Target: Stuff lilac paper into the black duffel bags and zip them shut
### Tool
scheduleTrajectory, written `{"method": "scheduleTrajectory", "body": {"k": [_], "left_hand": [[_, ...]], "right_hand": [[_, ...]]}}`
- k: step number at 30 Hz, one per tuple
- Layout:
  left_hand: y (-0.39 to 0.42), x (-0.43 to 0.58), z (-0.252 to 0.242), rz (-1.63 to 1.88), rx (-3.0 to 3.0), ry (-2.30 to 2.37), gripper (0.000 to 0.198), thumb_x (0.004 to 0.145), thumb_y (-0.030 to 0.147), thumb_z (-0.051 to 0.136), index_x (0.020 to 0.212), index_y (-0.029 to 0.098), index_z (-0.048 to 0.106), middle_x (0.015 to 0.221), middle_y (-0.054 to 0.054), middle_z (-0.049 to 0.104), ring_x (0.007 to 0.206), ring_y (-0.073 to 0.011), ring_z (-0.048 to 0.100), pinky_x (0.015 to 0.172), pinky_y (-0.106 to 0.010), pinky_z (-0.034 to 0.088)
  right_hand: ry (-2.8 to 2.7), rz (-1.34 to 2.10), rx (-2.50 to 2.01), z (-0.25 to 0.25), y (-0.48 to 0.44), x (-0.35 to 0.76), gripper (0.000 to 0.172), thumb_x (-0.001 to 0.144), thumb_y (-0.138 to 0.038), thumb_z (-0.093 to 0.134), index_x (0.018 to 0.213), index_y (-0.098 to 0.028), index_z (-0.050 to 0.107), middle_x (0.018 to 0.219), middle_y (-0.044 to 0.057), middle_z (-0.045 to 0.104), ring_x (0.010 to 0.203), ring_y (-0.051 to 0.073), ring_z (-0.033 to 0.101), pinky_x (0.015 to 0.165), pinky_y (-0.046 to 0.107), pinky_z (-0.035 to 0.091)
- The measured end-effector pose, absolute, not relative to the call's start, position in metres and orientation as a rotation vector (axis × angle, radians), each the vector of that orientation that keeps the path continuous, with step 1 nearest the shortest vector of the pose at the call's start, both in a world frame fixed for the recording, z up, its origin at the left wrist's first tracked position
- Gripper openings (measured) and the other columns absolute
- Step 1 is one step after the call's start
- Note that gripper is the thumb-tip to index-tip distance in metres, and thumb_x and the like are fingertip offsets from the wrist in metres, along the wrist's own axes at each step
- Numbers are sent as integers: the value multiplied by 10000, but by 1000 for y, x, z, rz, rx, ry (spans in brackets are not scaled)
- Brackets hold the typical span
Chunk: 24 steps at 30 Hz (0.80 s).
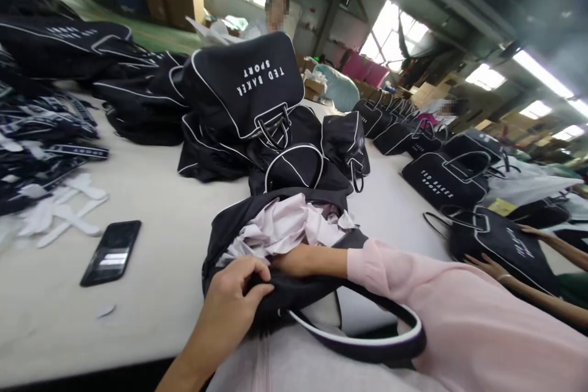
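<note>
Well left of the fingers, a heap of straps [46, 119] lies on the bench [151, 294], a phone [111, 253] nearer in. Beyond the fingers, bags [206, 82] are piled up. And here the left fingers [253, 266] pinch the near rim of the open bag [298, 295]! Pale paper [275, 226] already crowds its mouth, so the filling looks well along; the opening isn't closed yet. The right hand [293, 260] is inside, fingertips hidden: can't tell if they grip. Far right of them, a co-worker's hand [489, 268] rests against another bag [498, 245].

Black bag [301, 294], mouth open, at table [156, 312] edge; crumpled pale paper [282, 220] inside.
</note>
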<state>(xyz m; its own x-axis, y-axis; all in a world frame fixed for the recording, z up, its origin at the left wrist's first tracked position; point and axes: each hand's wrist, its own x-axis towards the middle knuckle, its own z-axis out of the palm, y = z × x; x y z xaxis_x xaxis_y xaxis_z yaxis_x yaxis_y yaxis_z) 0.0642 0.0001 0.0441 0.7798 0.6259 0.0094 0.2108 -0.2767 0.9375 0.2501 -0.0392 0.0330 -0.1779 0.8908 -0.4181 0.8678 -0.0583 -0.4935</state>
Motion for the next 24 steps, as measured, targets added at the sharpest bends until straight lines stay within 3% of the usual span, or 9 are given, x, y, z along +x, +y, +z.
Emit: {"method": "scheduleTrajectory", "body": {"k": [2, 5, 8, 11, 14, 16, 18, 21, 24], "left_hand": [[2, 58, 39, 432, 1810, 675, 146, 778, 173, 615, 901, 251, 624, 881, 38, 655, 829, -150, 594, 765, -249, 442], [0, 46, 29, 335, 1797, 708, 238, 809, 283, 638, 1046, 277, 612, 859, 44, 657, 711, -139, 579, 668, -236, 445], [2, 42, 23, 340, 1861, 694, 253, 910, 483, 523, 987, 262, 618, 771, 33, 655, 663, -147, 588, 622, -242, 445], [20, 59, 31, 602, 2112, 823, 310, 942, 515, 470, 939, 249, 629, 801, 3, 659, 736, -184, 613, 707, -288, 465], [50, 100, 49, 949, 2485, 950, 276, 924, 419, 539, 1060, 191, 616, 1009, -83, 636, 970, -274, 575, 888, -388, 455], [67, 136, 59, 902, 2702, 823, 422, 868, 375, 631, 1203, 130, 558, 1147, -142, 585, 1103, -318, 518, 972, -432, 427], [76, 170, 66, 656, 2869, 672, 585, 828, 367, 679, 1310, 97, 488, 1132, -161, 573, 1070, -326, 543, 923, -426, 456], [72, 199, 69, 401, 3077, 612, 329, 924, 256, 501, 1223, 129, 551, 983, -127, 585, 858, -295, 620, 718, -370, 476], [55, 196, 63, 355, 3241, 363, 332, 907, 35, 321, 988, 157, 618, 881, -71, 600, 706, -235, 624, 598, -322, 420]], "right_hand": [[-2244, 1341, -2018, 65, -33, 263, 248, 780, -144, 661, 1014, -97, 730, 982, 109, 726, 869, 229, 664, 783, 302, 517], [-2202, 1569, -1827, 129, -37, 279, 318, 859, -282, 648, 1139, -144, 705, 964, 51, 733, 828, 171, 672, 725, 231, 501], [-1957, 866, -1866, 161, -50, 290, 304, 907, -321, 615, 1171, -192, 693, 1067, 50, 716, 931, 165, 655, 846, 245, 488], [-1851, 506, -1972, 136, -58, 304, 399, 858, -313, 683, 1234, -182, 661, 1268, 114, 629, 1114, 221, 603, 984, 313, 459], [-1884, 676, -1920, 85, -65, 317, 519, 755, -338, 793, 1228, -161, 671, 1274, 126, 619, 1146, 245, 599, 1027, 318, 442], [-1855, 686, -1880, 62, -76, 318, 556, 795, -337, 755, 1306, -168, 616, 1343, 128, 575, 1201, 248, 571, 1061, 321, 418], [-1892, 644, -1875, 51, -90, 312, 653, 847, -316, 687, 1436, -135, 470, 1455, 162, 467, 1310, 270, 483, 1112, 348, 376], [-1958, 478, -1969, 44, -107, 297, 803, 883, -312, 621, 1527, -38, 227, 1554, 234, 274, 1433, 324, 296, 1179, 433, 285], [-1810, 411, -2160, 36, -102, 293, 709, 910, -297, 574, 1493, -5, 296, 1483, 277, 378, 1370, 361, 392, 1126, 508, 346]]}}
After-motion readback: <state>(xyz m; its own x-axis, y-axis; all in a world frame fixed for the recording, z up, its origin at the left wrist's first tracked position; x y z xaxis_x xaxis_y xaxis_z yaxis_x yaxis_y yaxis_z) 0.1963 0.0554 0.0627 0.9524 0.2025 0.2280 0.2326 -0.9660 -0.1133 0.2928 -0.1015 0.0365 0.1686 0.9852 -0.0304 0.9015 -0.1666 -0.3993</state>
